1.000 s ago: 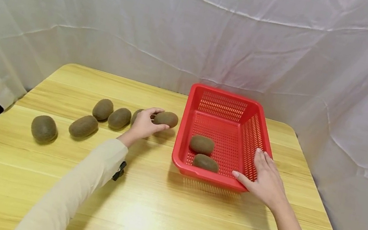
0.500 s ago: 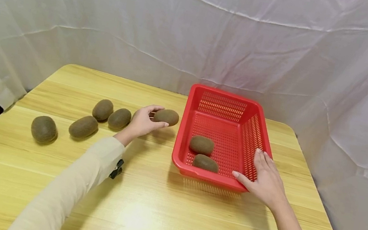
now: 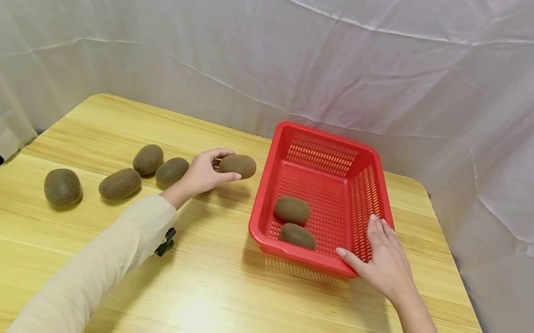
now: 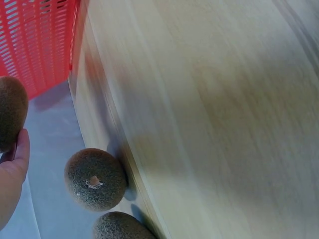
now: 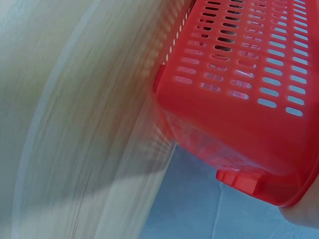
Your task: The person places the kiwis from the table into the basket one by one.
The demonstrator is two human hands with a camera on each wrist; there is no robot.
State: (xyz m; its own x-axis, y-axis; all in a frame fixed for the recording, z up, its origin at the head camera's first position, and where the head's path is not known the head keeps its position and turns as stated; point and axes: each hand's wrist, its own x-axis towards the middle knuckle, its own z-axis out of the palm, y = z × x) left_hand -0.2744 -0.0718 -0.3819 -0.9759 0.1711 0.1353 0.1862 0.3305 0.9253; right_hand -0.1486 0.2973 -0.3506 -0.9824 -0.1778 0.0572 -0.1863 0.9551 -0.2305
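My left hand grips a brown kiwi between thumb and fingers, left of the red plastic basket. A shadow lies below that kiwi on the table. In the left wrist view, the held kiwi and part of the hand show at the left edge. My right hand rests on the basket's near right corner, fingers straight over the side rim and thumb across the front rim. Two kiwis lie inside the basket, one behind the other.
Several more kiwis lie on the wooden table to the left, among them a far one, one beside my left hand, an oblong one and the leftmost. A pale cloth hangs behind the table.
My left hand has moved slightly left and away from me, carrying the kiwi with it. Another kiwi behind that hand has gone out of sight. My right hand and the basket stay put.
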